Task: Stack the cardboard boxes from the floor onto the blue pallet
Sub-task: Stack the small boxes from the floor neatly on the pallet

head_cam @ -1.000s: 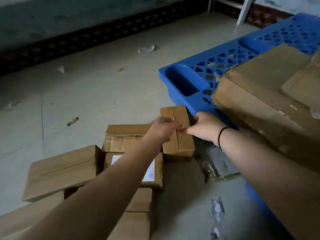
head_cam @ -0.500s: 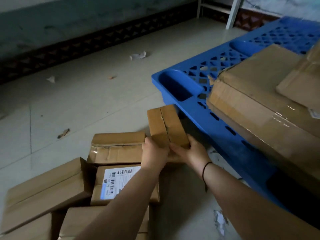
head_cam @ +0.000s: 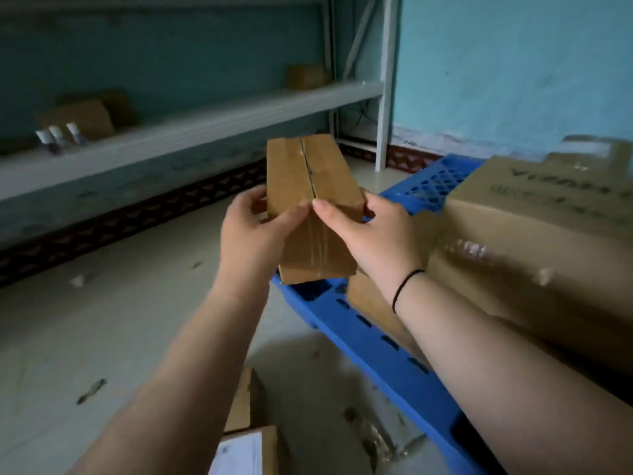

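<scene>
A small taped cardboard box is held up in the air in front of me, above the near corner of the blue pallet. My left hand grips its left side and my right hand grips its right side, thumbs meeting on top at the seam. Large cardboard boxes lie stacked on the pallet at the right. At the bottom edge, a labelled box and another box remain on the floor.
A grey metal shelf runs along the teal wall on the left, with boxes and small bottles on it. A white shelf post stands behind the pallet. Paper scraps litter the tiled floor.
Both hands closed on the small box on the floor and lifted it up toward the pallet. The view has tilted up from the floor pile to the shelf and wall.
</scene>
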The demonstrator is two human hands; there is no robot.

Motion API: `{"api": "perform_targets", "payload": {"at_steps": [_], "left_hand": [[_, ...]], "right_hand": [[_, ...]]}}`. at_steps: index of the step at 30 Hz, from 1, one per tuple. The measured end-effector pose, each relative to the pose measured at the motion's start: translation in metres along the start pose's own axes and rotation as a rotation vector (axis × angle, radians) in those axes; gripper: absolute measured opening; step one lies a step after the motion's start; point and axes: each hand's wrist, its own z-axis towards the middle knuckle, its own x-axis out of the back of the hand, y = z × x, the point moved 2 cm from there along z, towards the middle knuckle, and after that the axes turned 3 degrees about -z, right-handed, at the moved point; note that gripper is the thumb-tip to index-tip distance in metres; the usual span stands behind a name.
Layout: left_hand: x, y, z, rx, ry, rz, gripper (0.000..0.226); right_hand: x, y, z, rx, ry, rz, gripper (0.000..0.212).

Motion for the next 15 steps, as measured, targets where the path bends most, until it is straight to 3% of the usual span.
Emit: {"api": "perform_targets", "payload": {"at_steps": [8, 15], "left_hand": [[-0.126, 0.135, 0.020, -0.182, -0.293, -0.182, 0.050], [-0.287, 0.163, 0.001, -0.139, -0.656, -0.243, 0.045]], "right_hand": [[0.152, -0.073, 0.062, 0.114, 0.400, -0.061, 0.042], [0.285, -0.034, 0.081, 0.004, 0.685, -0.246, 0.041]]}}
